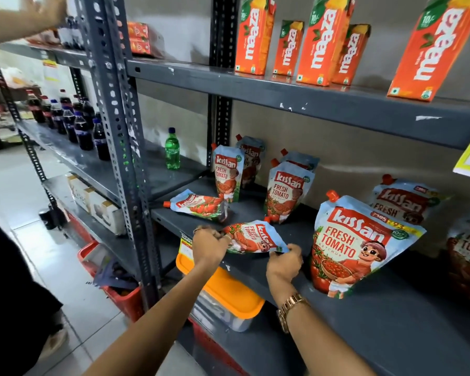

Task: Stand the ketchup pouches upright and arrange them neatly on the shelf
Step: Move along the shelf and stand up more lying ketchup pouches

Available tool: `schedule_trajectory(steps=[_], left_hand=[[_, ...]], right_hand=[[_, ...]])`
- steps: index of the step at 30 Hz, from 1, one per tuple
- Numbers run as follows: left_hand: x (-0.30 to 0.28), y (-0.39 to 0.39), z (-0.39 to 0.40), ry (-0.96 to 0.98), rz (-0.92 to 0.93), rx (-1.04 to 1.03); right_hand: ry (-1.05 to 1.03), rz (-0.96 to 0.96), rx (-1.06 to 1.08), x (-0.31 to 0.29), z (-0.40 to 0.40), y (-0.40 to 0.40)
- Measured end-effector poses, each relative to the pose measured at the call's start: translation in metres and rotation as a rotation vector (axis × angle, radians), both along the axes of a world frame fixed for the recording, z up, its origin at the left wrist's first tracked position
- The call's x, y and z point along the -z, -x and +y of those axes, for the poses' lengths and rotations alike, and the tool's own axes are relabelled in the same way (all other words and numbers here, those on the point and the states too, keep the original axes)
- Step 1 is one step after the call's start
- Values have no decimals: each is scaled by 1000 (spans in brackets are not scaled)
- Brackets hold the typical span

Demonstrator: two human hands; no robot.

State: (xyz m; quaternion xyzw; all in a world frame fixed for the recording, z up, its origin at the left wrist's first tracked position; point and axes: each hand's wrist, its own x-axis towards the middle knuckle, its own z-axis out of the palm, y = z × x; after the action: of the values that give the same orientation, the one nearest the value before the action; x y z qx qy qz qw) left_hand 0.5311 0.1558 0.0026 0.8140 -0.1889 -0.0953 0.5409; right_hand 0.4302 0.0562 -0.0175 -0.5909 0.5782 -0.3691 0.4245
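Observation:
A ketchup pouch (251,237) lies flat near the front edge of the grey shelf (391,316). My left hand (210,244) grips its bottom end and my right hand (284,263) grips its other end. Behind it another pouch (198,204) lies on its side, spout to the left. Several pouches stand upright: one at the back left (227,175) with another (251,156) behind it, one in the middle (285,192), a large one (356,248) at the front right, and more (402,202) along the wall.
Orange juice cartons (323,39) stand on the shelf above. A green bottle (172,149) and dark soda bottles (76,123) stand to the left. An orange-lidded box (228,294) sits below the shelf edge. Another person's arm (22,20) reaches in at top left.

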Motion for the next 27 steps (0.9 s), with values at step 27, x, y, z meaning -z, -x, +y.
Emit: schedule_trajectory(steps=[27], left_hand=[[-26,-27,1,54,237,225]], right_hand=[[-382,-708,81,-45,6,-47]])
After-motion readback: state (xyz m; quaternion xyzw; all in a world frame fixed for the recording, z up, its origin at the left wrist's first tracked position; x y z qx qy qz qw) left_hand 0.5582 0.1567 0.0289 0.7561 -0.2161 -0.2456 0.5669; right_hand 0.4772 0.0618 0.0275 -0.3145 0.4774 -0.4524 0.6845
